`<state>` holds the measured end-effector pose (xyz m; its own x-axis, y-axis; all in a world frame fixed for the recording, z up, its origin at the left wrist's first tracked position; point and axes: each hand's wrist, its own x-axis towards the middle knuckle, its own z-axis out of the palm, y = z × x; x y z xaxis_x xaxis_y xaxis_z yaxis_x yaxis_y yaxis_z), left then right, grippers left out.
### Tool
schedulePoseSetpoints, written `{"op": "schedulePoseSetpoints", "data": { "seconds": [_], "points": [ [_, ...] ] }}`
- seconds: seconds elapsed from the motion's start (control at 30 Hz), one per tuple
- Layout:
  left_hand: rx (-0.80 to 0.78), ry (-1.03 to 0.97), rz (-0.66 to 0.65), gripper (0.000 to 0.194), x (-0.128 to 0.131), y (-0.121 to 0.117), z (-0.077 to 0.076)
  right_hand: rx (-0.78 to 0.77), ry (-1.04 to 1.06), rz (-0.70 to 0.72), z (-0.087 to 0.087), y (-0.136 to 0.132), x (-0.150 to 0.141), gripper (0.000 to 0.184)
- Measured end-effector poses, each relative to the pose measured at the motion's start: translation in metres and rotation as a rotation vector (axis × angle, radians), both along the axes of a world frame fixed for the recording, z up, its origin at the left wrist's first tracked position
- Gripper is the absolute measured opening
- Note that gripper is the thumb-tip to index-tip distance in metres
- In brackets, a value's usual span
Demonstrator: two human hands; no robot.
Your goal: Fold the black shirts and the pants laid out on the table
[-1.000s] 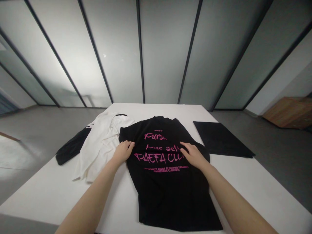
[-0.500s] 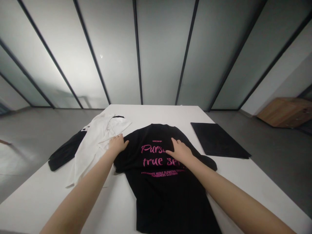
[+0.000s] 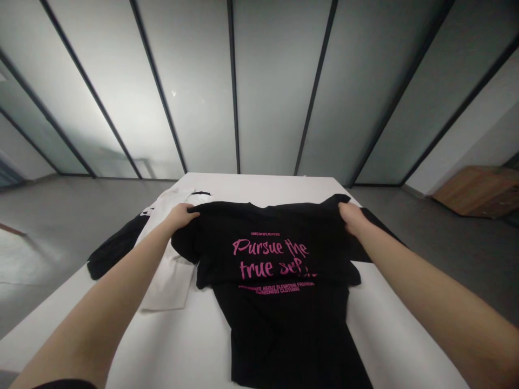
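Observation:
A black T-shirt [image 3: 279,302] with pink lettering lies printed side up on the white table [image 3: 190,346], its hem toward me. My left hand [image 3: 181,214] is closed on the shirt's left shoulder. My right hand [image 3: 352,217] is closed on its right shoulder. Both hands hold the top edge stretched wide and slightly raised off the table, so the upper part is spread between them.
A white garment [image 3: 170,270] lies to the left of the shirt, with another black garment [image 3: 115,248] beyond it at the table's left edge. A folded black cloth [image 3: 385,237] lies at the right, partly behind my right arm. Glass panels stand behind the table.
Both hands slid from the shirt's chest outward and up to the shoulders, took hold and pulled the top edge wide. More of the pink lettering now shows.

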<state>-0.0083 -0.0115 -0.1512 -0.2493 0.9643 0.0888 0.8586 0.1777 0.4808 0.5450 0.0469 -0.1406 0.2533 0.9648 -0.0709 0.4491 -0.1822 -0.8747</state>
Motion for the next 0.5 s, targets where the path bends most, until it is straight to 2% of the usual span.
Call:
{"op": "schedulePoseSetpoints", "data": {
  "seconds": [0.03,0.1,0.13,0.2,0.3,0.4,0.47,0.5],
  "points": [
    [-0.004,-0.039,-0.019,0.029,-0.007,-0.004,0.007,-0.034,0.043,0.003,0.007,-0.004,0.014,0.029],
    [-0.113,-0.197,-0.084,0.034,-0.019,-0.018,0.018,-0.144,0.143,0.064,0.017,-0.014,0.043,0.021],
    [-0.215,-0.306,-0.112,0.037,-0.024,-0.027,0.023,-0.270,0.277,0.138,0.019,-0.021,0.057,0.023],
    [-0.476,-0.522,-0.124,0.040,-0.034,-0.049,0.030,-0.523,0.442,0.193,0.021,-0.034,0.085,0.030],
    [-0.722,-0.667,-0.070,0.037,-0.046,-0.076,0.034,-0.741,0.494,0.151,0.019,-0.049,0.112,0.023],
    [-0.697,-0.640,0.056,0.038,-0.058,-0.079,0.041,-0.826,0.436,0.056,0.023,-0.051,0.118,0.021],
    [-0.566,-0.564,0.115,0.043,-0.062,-0.062,0.053,-0.698,0.327,0.030,0.030,-0.039,0.110,0.018],
    [-0.471,-0.503,0.128,0.046,-0.061,-0.048,0.061,-0.571,0.258,0.029,0.035,-0.028,0.104,0.017]
  ]
}}
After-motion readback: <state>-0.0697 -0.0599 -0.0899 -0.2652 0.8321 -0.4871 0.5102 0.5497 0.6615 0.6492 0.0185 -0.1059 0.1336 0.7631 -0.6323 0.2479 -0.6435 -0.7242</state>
